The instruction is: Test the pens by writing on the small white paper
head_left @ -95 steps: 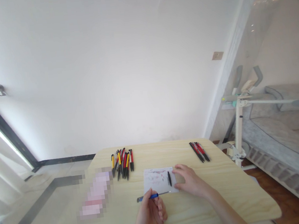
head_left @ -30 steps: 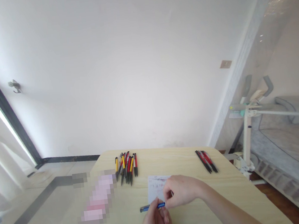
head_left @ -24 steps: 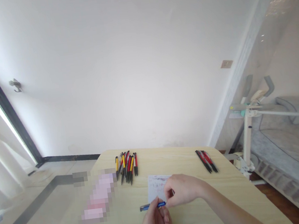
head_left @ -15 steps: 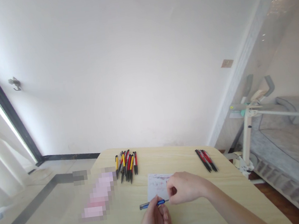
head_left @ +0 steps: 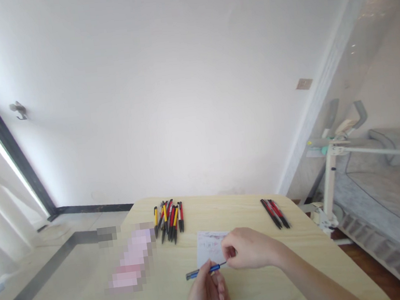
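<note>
Above the near part of the table, my left hand (head_left: 210, 290) pinches a blue pen barrel (head_left: 214, 268) between thumb and fingers. The pen lies nearly level, its dark clip end to the left. From its right end runs a thin dark pen refill (head_left: 223, 264), which my right hand (head_left: 246, 249) grips between closed fingertips. Those fingers hide part of the refill. Just behind both hands lies a white sheet of paper (head_left: 207, 249) with scribbled pen marks, partly covered by my right hand.
A heap of red, yellow and black pens (head_left: 168, 222) lies at the table's back left. Several red and black pens (head_left: 275, 213) lie side by side at the back right. A blurred pink patch (head_left: 131, 260) is at the left. The wooden table (head_left: 261, 293) meets a white wall behind.
My right hand has shifted slightly up and right from the pen barrel, and a bit more of the refill shows. My left hand stays almost still.
</note>
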`<action>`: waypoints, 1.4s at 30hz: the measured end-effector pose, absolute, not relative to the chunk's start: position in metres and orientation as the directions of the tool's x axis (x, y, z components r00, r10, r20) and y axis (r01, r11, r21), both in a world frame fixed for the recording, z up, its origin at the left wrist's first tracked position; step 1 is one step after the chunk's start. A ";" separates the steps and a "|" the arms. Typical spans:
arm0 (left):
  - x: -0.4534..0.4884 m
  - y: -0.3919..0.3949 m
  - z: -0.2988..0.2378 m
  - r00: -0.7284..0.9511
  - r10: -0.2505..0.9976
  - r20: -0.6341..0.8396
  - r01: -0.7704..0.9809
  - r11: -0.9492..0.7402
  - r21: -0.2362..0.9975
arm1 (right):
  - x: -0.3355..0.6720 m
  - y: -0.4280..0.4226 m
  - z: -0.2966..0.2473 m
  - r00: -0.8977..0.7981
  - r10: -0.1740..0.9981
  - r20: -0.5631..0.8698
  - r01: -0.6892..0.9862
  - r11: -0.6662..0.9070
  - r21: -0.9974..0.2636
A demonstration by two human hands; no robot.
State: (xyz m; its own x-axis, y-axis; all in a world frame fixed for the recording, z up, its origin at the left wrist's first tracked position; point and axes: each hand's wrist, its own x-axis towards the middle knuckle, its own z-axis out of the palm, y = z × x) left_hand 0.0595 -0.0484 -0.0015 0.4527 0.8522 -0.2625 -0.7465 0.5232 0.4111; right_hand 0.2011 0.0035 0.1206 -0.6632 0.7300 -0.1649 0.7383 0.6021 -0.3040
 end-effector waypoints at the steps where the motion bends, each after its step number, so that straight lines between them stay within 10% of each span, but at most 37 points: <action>1: 0.059 -0.048 -0.002 0.455 0.851 -0.261 -0.746 0.525 0.411 | 0.201 0.002 0.122 -0.657 0.736 -0.164 0.745 0.599 -0.293; 42: 0.057 -0.046 -0.008 0.483 0.845 -0.232 -0.744 0.535 0.399 | 0.227 -0.011 0.131 -0.572 0.806 -0.155 0.814 0.534 -0.230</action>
State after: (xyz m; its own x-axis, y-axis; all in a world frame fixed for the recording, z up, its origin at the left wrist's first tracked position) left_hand 0.0570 -0.0462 -0.0081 0.4828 0.8445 -0.2316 -0.7444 0.5351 0.3995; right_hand 0.2267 -0.0105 0.1305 -0.5720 0.8056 -0.1547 0.8138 0.5337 -0.2298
